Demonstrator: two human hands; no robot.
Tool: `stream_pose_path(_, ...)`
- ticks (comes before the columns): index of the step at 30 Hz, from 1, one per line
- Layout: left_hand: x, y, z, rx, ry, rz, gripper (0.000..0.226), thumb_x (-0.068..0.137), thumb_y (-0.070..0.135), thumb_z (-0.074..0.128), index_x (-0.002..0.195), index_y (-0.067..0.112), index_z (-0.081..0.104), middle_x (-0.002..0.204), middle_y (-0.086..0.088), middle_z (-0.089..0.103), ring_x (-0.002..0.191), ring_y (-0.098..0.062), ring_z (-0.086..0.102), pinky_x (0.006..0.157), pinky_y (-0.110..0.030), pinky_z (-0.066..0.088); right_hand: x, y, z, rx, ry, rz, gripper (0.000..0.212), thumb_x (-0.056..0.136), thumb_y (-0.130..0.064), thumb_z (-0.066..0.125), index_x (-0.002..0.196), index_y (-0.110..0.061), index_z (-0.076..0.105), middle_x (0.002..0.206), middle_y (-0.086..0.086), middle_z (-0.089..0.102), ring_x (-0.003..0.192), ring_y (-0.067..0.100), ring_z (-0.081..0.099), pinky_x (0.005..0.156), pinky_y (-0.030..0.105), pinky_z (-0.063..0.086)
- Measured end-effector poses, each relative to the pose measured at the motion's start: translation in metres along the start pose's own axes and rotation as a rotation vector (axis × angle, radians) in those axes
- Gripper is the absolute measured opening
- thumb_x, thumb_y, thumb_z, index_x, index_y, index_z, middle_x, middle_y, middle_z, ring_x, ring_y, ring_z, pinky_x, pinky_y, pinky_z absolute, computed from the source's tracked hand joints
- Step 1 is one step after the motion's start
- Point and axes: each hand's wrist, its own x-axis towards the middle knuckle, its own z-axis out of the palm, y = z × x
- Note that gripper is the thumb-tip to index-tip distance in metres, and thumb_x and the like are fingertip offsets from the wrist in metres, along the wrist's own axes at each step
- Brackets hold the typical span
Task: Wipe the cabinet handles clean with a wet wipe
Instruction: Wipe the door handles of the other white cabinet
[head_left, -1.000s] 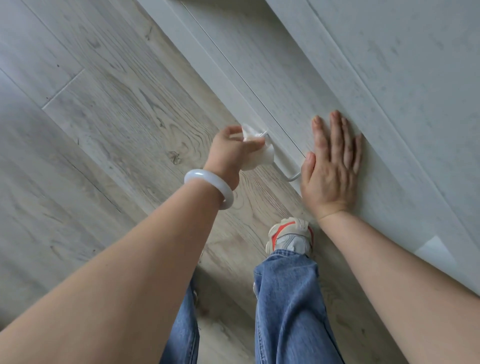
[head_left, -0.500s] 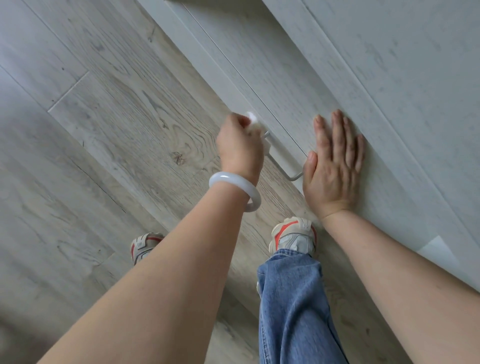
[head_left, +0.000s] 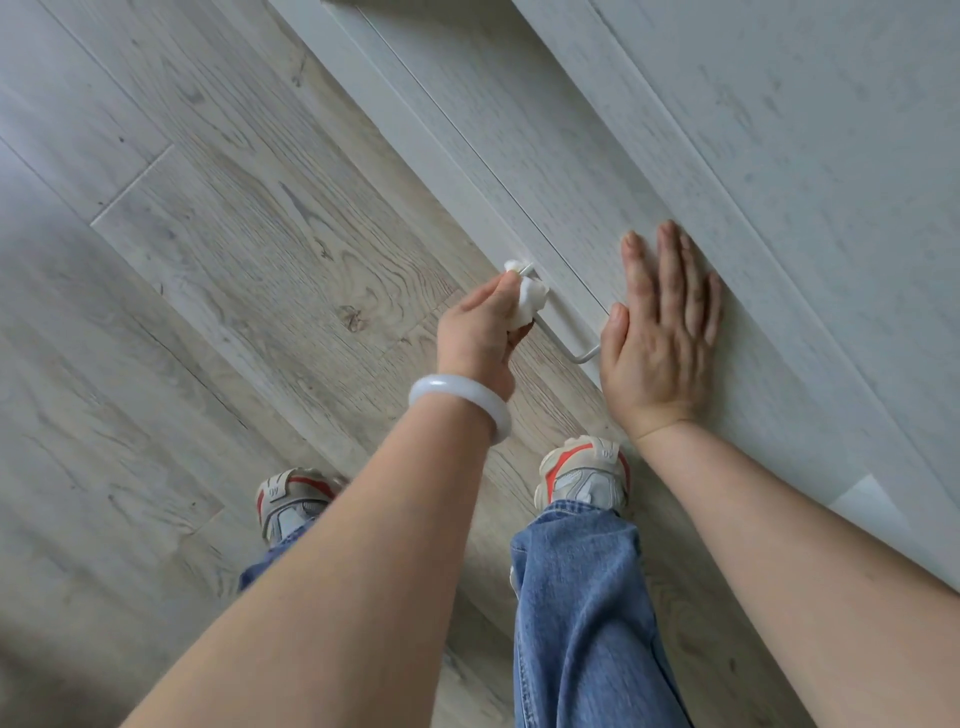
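A pale wood-grain floor (head_left: 218, 291) is seen from above, filling the left side of the view. Low in the frame, a grey and red sneaker (head_left: 288, 501) is planted on the boards, partly hidden by the left forearm. A smooth white bangle (head_left: 460, 402) is worn on the left wrist. The left hand (head_left: 475, 338) is curled around a bunched white wet wipe (head_left: 527, 304), which is pinched between thumb and fingers and pressed against the upper end of a slim metal cabinet handle (head_left: 563, 338). The handle is mounted on a light grey cabinet door (head_left: 519, 156) and runs diagonally down to the right, its lower bracket bent toward the door just beside the right thumb. Below it, a second sneaker (head_left: 584, 475) and a blue jeans leg (head_left: 582, 613) are seen. To the right, the right hand (head_left: 660, 332) is laid flat on the cabinet front, with fingers straight and held close together and nothing gripped. A further grey cabinet panel (head_left: 805, 130) fills the upper right.
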Motion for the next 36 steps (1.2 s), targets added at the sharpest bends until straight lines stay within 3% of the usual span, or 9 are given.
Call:
stream_pose_path(4, -0.016, -0.033, 0.01, -0.214, 0.036, -0.022, 0.03, 0.093, 0.015, 0.065, 0.12, 0.0, 0.065, 0.096, -0.006, 0.072, 0.084, -0.012, 0.067, 0.08, -0.02, 0.055, -0.001, 0.001, 0.002, -0.037, -0.005, 0.009, 0.03, 0.088, -0.017, 0.051, 0.108, -0.001, 0.067, 0.111, 0.022, 0.067, 0.112, 0.028, 0.043, 0.117, 0.019, -0.005)
stream_pose_path(8, -0.016, -0.038, 0.001, -0.055, -0.01, -0.045, 0.015, 0.092, 0.011, 0.066, 0.103, 0.002, 0.07, 0.083, -0.004, 0.07, 0.077, -0.013, 0.065, 0.082, -0.025, 0.054, -0.001, 0.0, 0.003, -0.014, 0.028, -0.002, 0.025, 0.088, -0.016, 0.052, 0.102, -0.002, 0.067, 0.104, 0.021, 0.068, 0.107, 0.029, 0.047, 0.115, 0.017, -0.005)
stream_pose_path(13, 0.006, 0.011, -0.005, 0.12, -0.051, 0.052, 0.012, 0.086, 0.006, 0.072, 0.094, -0.001, 0.069, 0.085, -0.011, 0.07, 0.078, -0.019, 0.066, 0.077, -0.027, 0.057, -0.003, 0.002, 0.005, -0.028, 0.005, -0.008, 0.019, 0.089, -0.017, 0.052, 0.094, -0.005, 0.066, 0.099, 0.02, 0.068, 0.095, 0.035, 0.063, 0.103, 0.032, 0.027)
stream_pose_path(16, 0.017, 0.03, -0.003, 0.064, -0.064, -0.038, 0.011, 0.085, 0.01, 0.074, 0.088, 0.0, 0.071, 0.084, -0.01, 0.072, 0.08, -0.018, 0.069, 0.086, -0.03, 0.058, -0.004, 0.002, 0.005, -0.041, 0.008, -0.017, 0.018, 0.089, -0.018, 0.053, 0.094, -0.006, 0.065, 0.099, 0.019, 0.067, 0.093, 0.034, 0.065, 0.094, 0.036, 0.031)
stream_pose_path(22, 0.021, 0.008, -0.008, 0.201, 0.114, -0.084, 0.021, 0.092, 0.022, 0.068, 0.084, 0.004, 0.066, 0.073, -0.003, 0.063, 0.069, -0.013, 0.062, 0.058, -0.017, 0.052, -0.005, 0.002, 0.006, -0.042, 0.043, -0.004, 0.021, 0.089, -0.018, 0.052, 0.097, -0.005, 0.067, 0.103, 0.02, 0.068, 0.097, 0.034, 0.064, 0.105, 0.028, 0.02)
stream_pose_path(25, 0.022, 0.003, -0.01, 0.344, 0.186, -0.054, 0.026, 0.095, 0.03, 0.061, 0.078, 0.011, 0.06, 0.071, -0.003, 0.053, 0.074, -0.021, 0.052, 0.068, -0.025, 0.046, -0.004, 0.002, 0.005, -0.015, 0.044, 0.001, 0.022, 0.089, -0.017, 0.053, 0.1, -0.004, 0.067, 0.105, 0.02, 0.067, 0.099, 0.034, 0.064, 0.112, 0.023, 0.016)
stream_pose_path(28, 0.017, 0.004, -0.007, 0.458, 0.189, 0.125, 0.015, 0.096, 0.023, 0.059, 0.088, 0.014, 0.069, 0.078, 0.001, 0.062, 0.074, -0.015, 0.058, 0.074, -0.026, 0.049, -0.001, 0.0, 0.002, -0.015, 0.055, -0.02, 0.021, 0.087, -0.016, 0.051, 0.091, -0.004, 0.068, 0.094, 0.021, 0.069, 0.087, 0.034, 0.067, 0.099, 0.031, 0.027)
stream_pose_path(32, 0.017, 0.015, -0.005, 0.645, 0.273, 0.481, 0.01, 0.092, 0.02, 0.061, 0.102, 0.019, 0.062, 0.107, -0.002, 0.062, 0.097, -0.017, 0.062, 0.083, -0.031, 0.053, -0.004, 0.002, 0.006, -0.069, 0.021, 0.009, 0.026, 0.089, -0.019, 0.053, 0.106, -0.004, 0.068, 0.11, 0.02, 0.068, 0.103, 0.033, 0.064, 0.116, 0.019, 0.0)
stream_pose_path(36, 0.012, 0.015, 0.005, 0.462, 0.062, 0.25, 0.022, 0.09, 0.022, 0.056, 0.075, 0.008, 0.063, 0.081, -0.01, 0.063, 0.077, -0.023, 0.059, 0.077, -0.036, 0.051, -0.003, 0.002, 0.005, -0.085, 0.003, 0.013, 0.029, 0.089, -0.019, 0.055, 0.11, -0.003, 0.067, 0.114, 0.021, 0.066, 0.111, 0.033, 0.056, 0.116, 0.021, -0.006)
